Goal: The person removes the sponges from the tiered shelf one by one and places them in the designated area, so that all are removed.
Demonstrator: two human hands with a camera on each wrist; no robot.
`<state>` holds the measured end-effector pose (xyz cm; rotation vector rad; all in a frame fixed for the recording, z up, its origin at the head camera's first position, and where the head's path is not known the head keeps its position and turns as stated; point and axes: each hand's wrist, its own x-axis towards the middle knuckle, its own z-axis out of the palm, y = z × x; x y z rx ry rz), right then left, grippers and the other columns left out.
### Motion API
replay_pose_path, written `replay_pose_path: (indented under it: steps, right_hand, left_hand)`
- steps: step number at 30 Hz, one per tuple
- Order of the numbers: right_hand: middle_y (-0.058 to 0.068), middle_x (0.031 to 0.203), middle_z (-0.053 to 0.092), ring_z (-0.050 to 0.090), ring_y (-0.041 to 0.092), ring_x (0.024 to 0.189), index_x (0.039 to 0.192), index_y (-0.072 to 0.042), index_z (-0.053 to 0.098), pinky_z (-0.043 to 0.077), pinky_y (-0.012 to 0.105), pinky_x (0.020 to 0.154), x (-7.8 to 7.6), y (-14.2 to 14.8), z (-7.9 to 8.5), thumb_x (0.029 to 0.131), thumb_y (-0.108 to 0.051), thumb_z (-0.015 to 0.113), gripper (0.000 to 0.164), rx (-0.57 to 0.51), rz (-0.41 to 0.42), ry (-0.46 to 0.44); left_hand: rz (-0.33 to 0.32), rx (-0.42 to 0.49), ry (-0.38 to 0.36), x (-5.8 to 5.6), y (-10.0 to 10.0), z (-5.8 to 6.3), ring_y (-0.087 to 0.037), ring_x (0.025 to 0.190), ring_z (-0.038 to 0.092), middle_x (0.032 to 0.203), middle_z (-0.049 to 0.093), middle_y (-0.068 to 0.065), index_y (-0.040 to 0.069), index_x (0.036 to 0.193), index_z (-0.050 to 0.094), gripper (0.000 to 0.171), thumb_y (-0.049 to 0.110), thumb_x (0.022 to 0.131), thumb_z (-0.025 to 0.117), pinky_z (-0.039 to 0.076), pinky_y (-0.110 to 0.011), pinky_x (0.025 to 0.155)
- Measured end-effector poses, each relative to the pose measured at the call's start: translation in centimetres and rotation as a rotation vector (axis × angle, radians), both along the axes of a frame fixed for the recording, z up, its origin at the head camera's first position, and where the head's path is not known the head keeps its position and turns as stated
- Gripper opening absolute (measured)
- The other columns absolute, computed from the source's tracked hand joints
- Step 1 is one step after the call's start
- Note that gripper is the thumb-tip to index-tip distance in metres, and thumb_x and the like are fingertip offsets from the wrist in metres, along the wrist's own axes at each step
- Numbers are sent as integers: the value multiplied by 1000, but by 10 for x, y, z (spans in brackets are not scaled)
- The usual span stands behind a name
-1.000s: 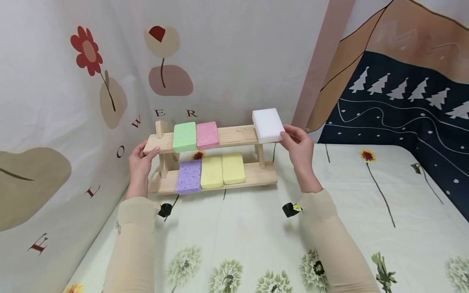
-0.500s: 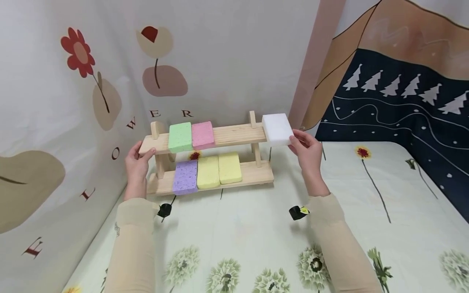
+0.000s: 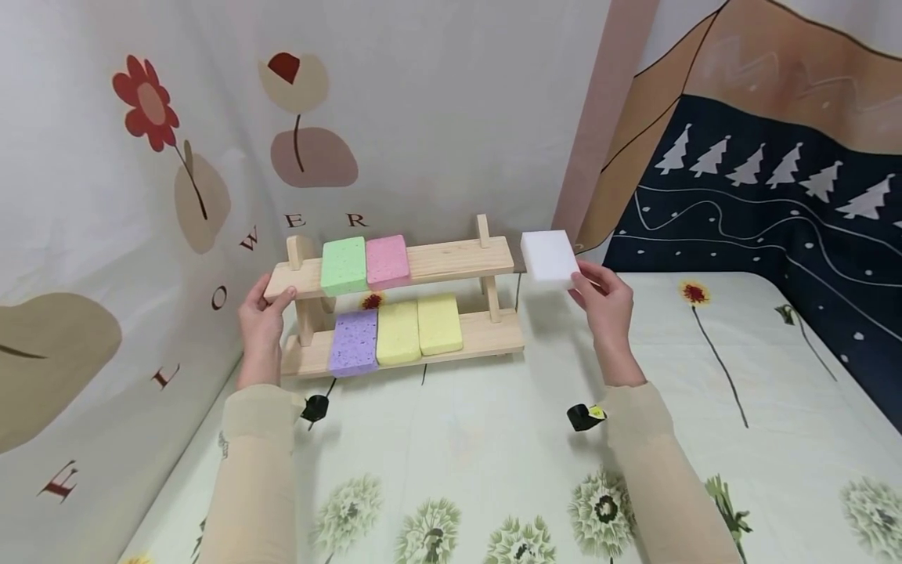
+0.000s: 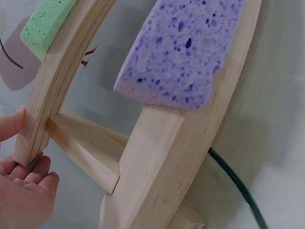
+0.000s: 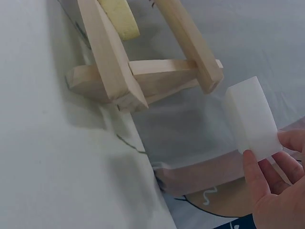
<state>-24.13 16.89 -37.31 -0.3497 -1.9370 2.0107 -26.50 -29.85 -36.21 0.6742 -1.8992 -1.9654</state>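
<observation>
My right hand (image 3: 607, 312) pinches a white sponge (image 3: 550, 256) by its near right corner, in the air just right of the wooden two-tier shelf (image 3: 461, 258). In the right wrist view, thumb and fingers hold the white sponge (image 5: 252, 117) apart from the shelf end. The left hand (image 3: 261, 329) grips the left end of the upper board, thumb on top and fingers below. Side by side on that board lie a green sponge (image 3: 344, 265) and a pink sponge (image 3: 387, 262). The lower board bears a purple sponge (image 3: 355, 342) and two yellow sponges (image 3: 398, 333).
The shelf stands on a flower-printed cloth (image 3: 451, 446), close to a pale printed curtain (image 3: 451, 117) behind and at left. A dark curtain with white trees (image 3: 747, 196) hangs at the right. A short peg (image 3: 482, 231) rises behind the upper board's right end.
The right hand has drawn the white sponge rightward and slightly nearer, from over the upper board's right end to beside it. The left hand keeps its grip on the shelf.
</observation>
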Motion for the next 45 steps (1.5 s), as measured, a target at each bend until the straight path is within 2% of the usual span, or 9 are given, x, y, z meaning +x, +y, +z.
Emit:
replay_pose_path:
  steps: [4, 14, 27, 30, 36, 40, 45]
  right_hand:
    - [12, 135, 62, 61, 7, 106, 133, -8, 63, 57, 17, 86, 0, 4, -1, 97, -18, 66, 38, 14, -18, -22]
    - [11, 133, 63, 61, 5, 103, 132, -8, 64, 58, 15, 85, -4, 12, -10, 97, -17, 66, 37, 27, -67, -46]
    - [10, 138, 60, 60, 9, 110, 135, -11, 62, 57, 19, 92, -12, 22, -20, 98, -18, 63, 37, 10, -119, -147]
    - [10, 136, 61, 60, 7, 106, 135, -10, 62, 57, 20, 93, -13, 25, -24, 98, -19, 63, 37, 27, -120, -151]
    - [9, 133, 60, 58, 2, 98, 134, -8, 62, 57, 17, 90, -11, 27, -40, 99, -17, 62, 36, 51, -113, -198]
    - [12, 138, 58, 60, 7, 104, 136, -8, 61, 56, 21, 95, -12, 29, -48, 100, -20, 60, 38, 85, -101, -208]
    - [13, 140, 56, 59, 11, 108, 137, -8, 60, 55, 23, 99, -14, 31, -57, 101, -20, 59, 38, 71, -99, -256]
  left_hand:
    - [2, 1, 9, -2, -1, 1, -11, 145, 39, 159, 40, -4, 20, 154, 38, 64, 14, 96, 65, 28, -22, 123]
    - [-3, -23, 2, -5, -1, 5, -12, 144, 41, 158, 43, -5, 21, 154, 39, 63, 17, 96, 66, 28, -24, 123]
    - [-8, -15, 17, -11, 1, 13, -11, 144, 41, 158, 43, -3, 20, 153, 41, 63, 16, 96, 66, 28, -23, 123]
    - [-17, -10, 14, -11, 0, 12, -11, 144, 41, 158, 42, -3, 20, 153, 40, 63, 18, 96, 67, 28, -24, 124]
    - [-5, -32, -59, -2, -2, 2, -12, 144, 41, 158, 43, -2, 23, 154, 38, 63, 22, 97, 66, 28, -27, 124]
    - [-5, -59, -58, 1, -3, -2, -12, 145, 40, 158, 42, -3, 23, 154, 38, 64, 24, 96, 66, 28, -28, 125]
    - [-1, -80, -56, 2, -4, -4, -13, 144, 42, 158, 43, -3, 23, 153, 39, 64, 25, 96, 67, 28, -28, 124]
